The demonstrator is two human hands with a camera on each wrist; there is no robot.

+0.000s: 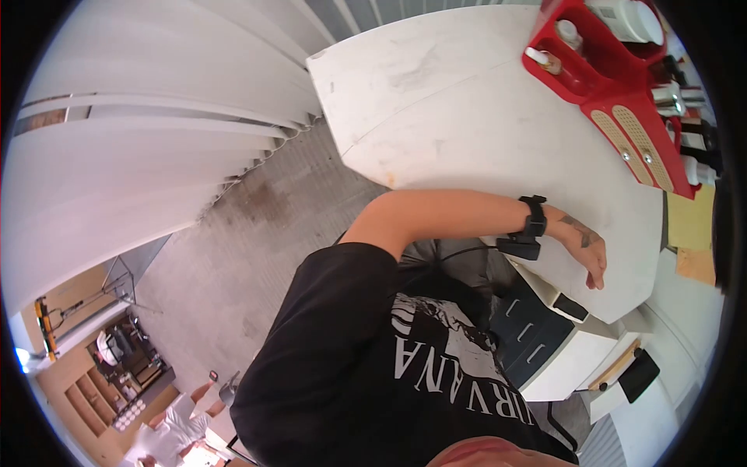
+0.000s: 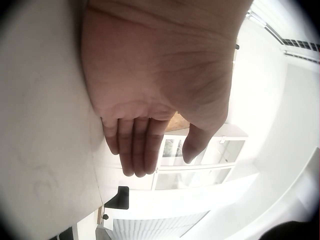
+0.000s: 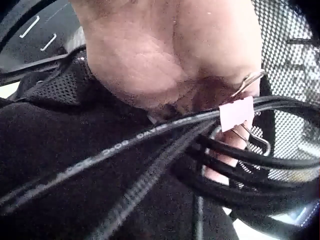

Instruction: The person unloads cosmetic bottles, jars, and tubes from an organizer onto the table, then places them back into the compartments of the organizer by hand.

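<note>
My left hand (image 1: 582, 243) rests on the white tabletop (image 1: 443, 140), near its front edge. In the left wrist view the left hand (image 2: 150, 95) is palm out, its fingers (image 2: 137, 145) extended and its thumb apart, with nothing held. My right hand (image 3: 170, 55) is outside the head view. In the right wrist view black cables (image 3: 150, 131) cross in front of it, gathered by a pink binder clip (image 3: 236, 114) with metal handles. The thumb side shows behind the clip; the other fingers are hidden, so I cannot tell whether they grip the cables.
A red organizer (image 1: 615, 86) with bottles stands at the far right of the table. Below the tabletop is a dark-fronted drawer unit (image 1: 529, 331). White vertical blinds (image 1: 156, 156) hang at the left. A person in white (image 1: 167, 432) is in the background.
</note>
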